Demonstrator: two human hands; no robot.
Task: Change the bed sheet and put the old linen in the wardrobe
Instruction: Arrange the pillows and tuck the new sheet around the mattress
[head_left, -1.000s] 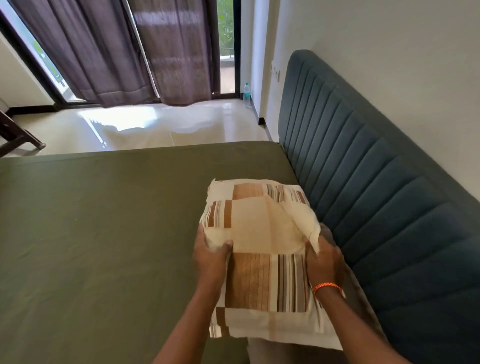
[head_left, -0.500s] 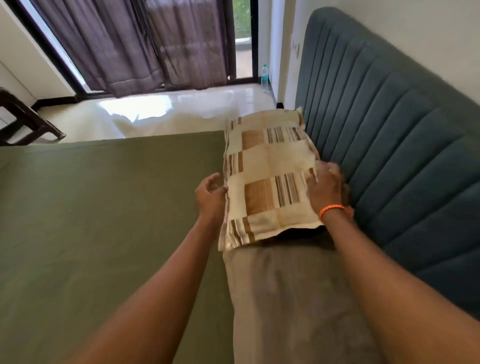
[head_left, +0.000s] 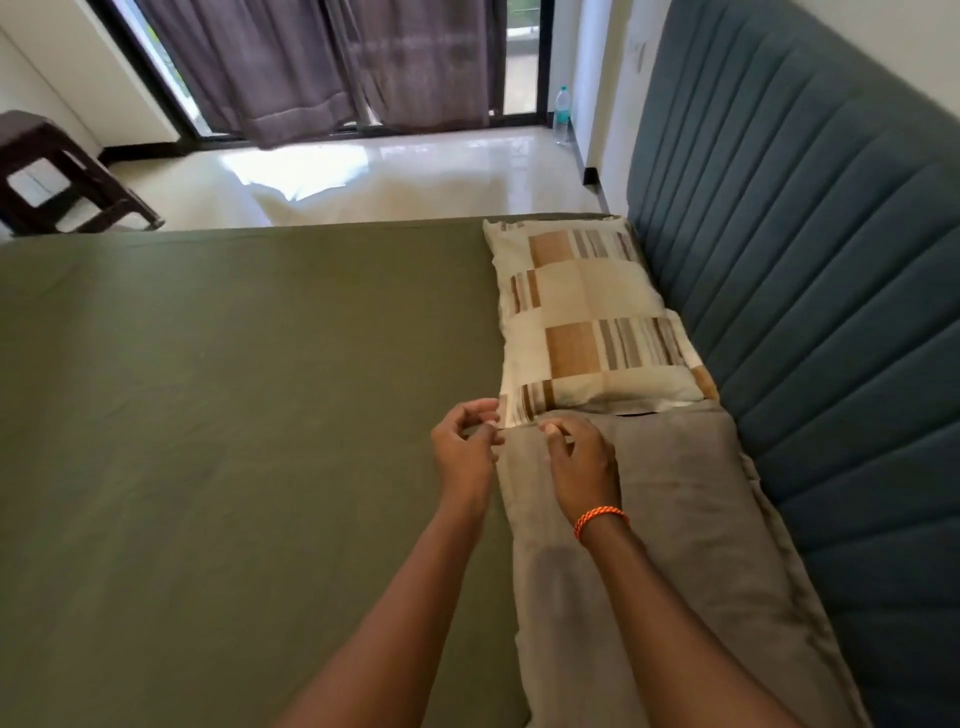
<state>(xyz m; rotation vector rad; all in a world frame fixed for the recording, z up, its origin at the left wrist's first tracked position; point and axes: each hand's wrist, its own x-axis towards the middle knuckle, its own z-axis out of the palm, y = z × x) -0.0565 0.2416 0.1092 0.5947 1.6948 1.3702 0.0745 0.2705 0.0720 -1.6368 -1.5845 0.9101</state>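
Observation:
An olive green sheet (head_left: 234, 415) covers the bed. A cream and brown patterned pillow (head_left: 587, 322) lies at the far right against the headboard. A grey pillow (head_left: 675, 545) lies just nearer, touching it. My left hand (head_left: 465, 452) and my right hand (head_left: 582, 460) meet at the patterned pillow's near left corner. Thumb and fingers of each hand pinch the thin fabric hem there. What looks like white linen (head_left: 332, 195) lies on the floor beyond the bed.
A padded blue headboard (head_left: 810, 312) runs along the right side. A dark brown stool (head_left: 47, 171) stands on the floor at the far left. A water bottle (head_left: 561, 111) stands by the wall near the purple curtains (head_left: 322, 62).
The patterned pillow went from my hands to the far end by the headboard. Both hands left its sides and came together at its near left corner.

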